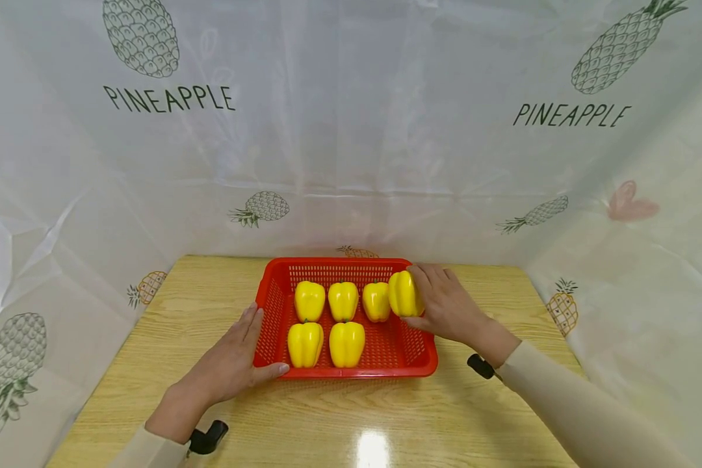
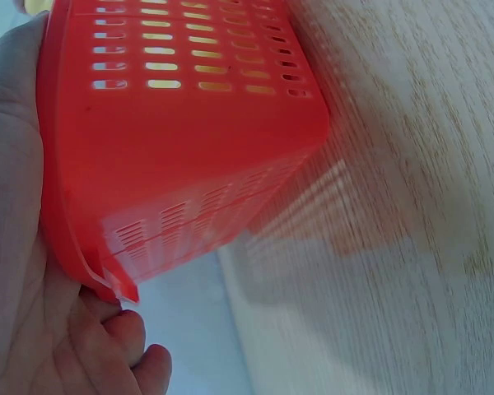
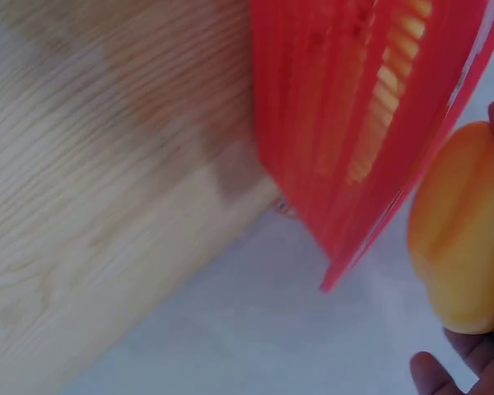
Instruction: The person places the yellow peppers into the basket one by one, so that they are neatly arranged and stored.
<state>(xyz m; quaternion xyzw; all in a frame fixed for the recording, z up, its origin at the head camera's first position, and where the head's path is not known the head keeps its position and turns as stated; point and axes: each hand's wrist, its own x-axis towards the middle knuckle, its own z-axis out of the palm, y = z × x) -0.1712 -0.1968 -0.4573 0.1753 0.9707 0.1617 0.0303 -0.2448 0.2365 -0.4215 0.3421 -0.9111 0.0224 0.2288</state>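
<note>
A red perforated plastic basket (image 1: 345,372) sits on the table with several yellow bell peppers (image 1: 347,344) inside, in a back and a front row. At its right end, my right hand (image 1: 447,304) holds another yellow bell pepper (image 1: 403,294) between thumb and fingers, beside the last pepper (image 1: 377,301) of the back row. The right wrist view shows this held pepper (image 3: 465,230) by the basket's rim. My left hand (image 1: 228,361) rests at the basket's front left corner, thumb over the front rim and fingers along the left side. Some fingertips show just past the rim (image 2: 58,181).
The wooden table (image 1: 327,416) extends around the basket on all sides. Behind and beside it hangs a pale sheet (image 1: 386,149) printed with pineapples. A black wrist strap piece (image 1: 207,437) shows below the left wrist, another (image 1: 481,366) by the right.
</note>
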